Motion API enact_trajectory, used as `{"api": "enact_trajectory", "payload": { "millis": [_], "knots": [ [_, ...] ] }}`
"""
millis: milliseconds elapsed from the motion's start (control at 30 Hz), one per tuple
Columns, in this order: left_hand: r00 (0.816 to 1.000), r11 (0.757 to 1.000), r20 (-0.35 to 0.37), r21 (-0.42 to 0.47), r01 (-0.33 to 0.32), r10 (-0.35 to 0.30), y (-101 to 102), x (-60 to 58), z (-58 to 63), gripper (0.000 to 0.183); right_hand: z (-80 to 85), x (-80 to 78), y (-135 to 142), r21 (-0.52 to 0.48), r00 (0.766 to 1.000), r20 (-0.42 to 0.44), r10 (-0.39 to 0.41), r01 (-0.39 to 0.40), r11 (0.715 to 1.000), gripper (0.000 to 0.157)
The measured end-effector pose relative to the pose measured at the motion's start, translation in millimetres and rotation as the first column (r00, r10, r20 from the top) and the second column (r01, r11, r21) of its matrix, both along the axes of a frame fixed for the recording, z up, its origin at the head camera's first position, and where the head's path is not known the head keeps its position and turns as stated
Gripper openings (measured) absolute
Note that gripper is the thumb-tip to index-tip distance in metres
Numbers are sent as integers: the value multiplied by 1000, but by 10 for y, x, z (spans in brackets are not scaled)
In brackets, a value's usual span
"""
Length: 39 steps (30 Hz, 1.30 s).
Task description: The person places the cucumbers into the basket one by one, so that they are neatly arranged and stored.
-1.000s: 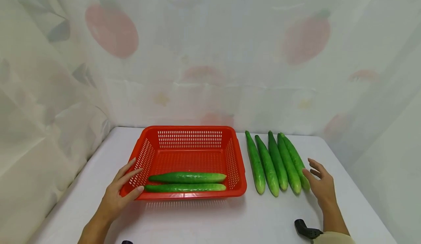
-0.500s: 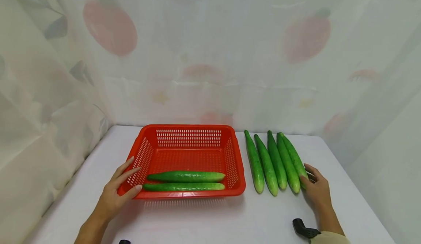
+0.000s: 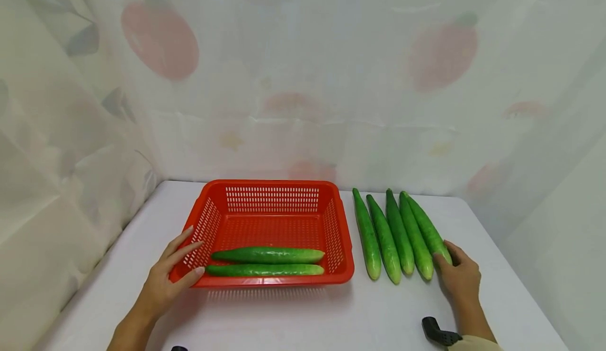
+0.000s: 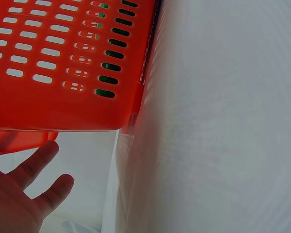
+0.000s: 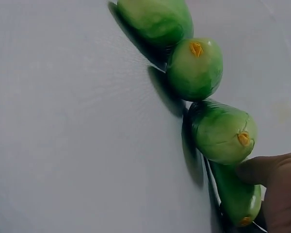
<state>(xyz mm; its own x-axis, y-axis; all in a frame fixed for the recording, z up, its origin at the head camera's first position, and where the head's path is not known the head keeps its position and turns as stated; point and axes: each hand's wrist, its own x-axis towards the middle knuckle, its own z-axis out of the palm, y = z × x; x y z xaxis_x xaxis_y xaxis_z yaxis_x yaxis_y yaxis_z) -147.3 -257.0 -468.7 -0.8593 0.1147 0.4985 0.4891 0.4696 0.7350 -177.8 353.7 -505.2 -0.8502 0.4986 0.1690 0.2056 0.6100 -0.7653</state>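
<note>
At the right end of a row of cucumbers, my right hand (image 3: 460, 276) grips the near end of the outermost cucumber (image 3: 428, 230). Its thumb lies on the left side and its fingers wrap the other side. In the right wrist view that cucumber (image 5: 237, 194) sits right at the thumb, against its neighbour. My left hand (image 3: 163, 282) rests at the left front corner of the red plastic basket (image 3: 272, 227), fingers spread and fairly straight, thumb on the front rim. Two cucumbers (image 3: 267, 255) lie crosswise inside the basket near its front wall.
Several other cucumbers (image 3: 387, 240) lie side by side on the white table (image 3: 379, 319), right of the basket. A patterned curtain (image 3: 303, 77) hangs behind, and more sheeting encloses both sides. A black device (image 3: 437, 332) is strapped near my right wrist.
My right hand has moved in from the right and taken hold of the outermost cucumber, whose near end has shifted slightly right. The left hand has stayed at the basket.
</note>
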Motion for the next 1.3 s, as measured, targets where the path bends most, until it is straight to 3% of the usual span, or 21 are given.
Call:
{"api": "enact_trajectory", "payload": {
  "millis": [200,400,900,1200,1300],
  "knots": [
    [1000,1000,5,-6,-1,1,9,0,12,49,-10,34,20,-131,995,-32,-91,86,988,46],
    [1000,1000,4,-1,-3,3,2,5,5,50,-23,25,45,-194,988,-48,-146,134,972,46],
    [1000,1000,-2,-8,-11,11,-13,7,26,49,117,-1,27,-299,971,-107,-214,174,938,46],
    [1000,1000,5,2,-1,1,-3,-1,5,50,333,42,-3,-415,965,-86,-250,193,889,48],
    [1000,1000,5,-2,-3,3,-4,-2,9,50,430,63,-13,-484,964,-90,-249,176,857,49]
  ]
}}
